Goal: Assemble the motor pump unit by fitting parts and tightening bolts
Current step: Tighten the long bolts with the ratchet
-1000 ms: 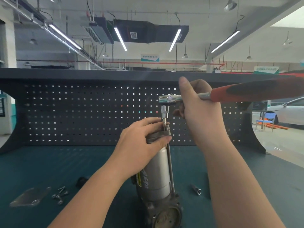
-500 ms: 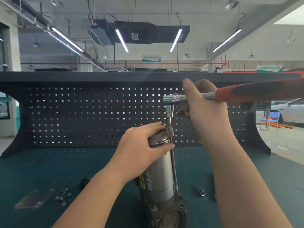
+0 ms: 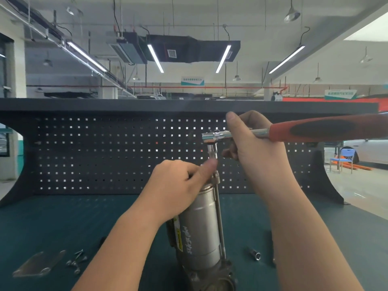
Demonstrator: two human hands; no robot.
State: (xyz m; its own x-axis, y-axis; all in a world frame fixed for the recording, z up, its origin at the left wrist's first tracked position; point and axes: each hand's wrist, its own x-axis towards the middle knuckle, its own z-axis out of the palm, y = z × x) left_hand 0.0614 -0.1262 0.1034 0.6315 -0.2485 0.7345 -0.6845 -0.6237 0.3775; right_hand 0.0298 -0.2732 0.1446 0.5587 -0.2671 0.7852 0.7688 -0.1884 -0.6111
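Observation:
The silver motor pump unit (image 3: pixel 199 232) stands upright on the green bench, its dark pump housing (image 3: pixel 212 278) at the bottom. A long through-bolt (image 3: pixel 219 217) runs up its right side. My left hand (image 3: pixel 178 185) wraps the top of the motor, thumb beside the socket. My right hand (image 3: pixel 254 148) grips the shaft of a ratchet wrench (image 3: pixel 315 130) with a red and black handle, held level. Its socket (image 3: pixel 212 151) points down over the top of the bolt.
On the bench at the left lie a flat metal plate (image 3: pixel 39 263) and several loose bolts (image 3: pixel 76 261). A spare socket (image 3: pixel 255 255) lies right of the pump. A dark pegboard (image 3: pixel 105 154) closes the back of the bench.
My left hand has loosened on the motor top, its thumb now raised toward the socket. The wrench stays over the bolt; the camera view has shifted slightly.

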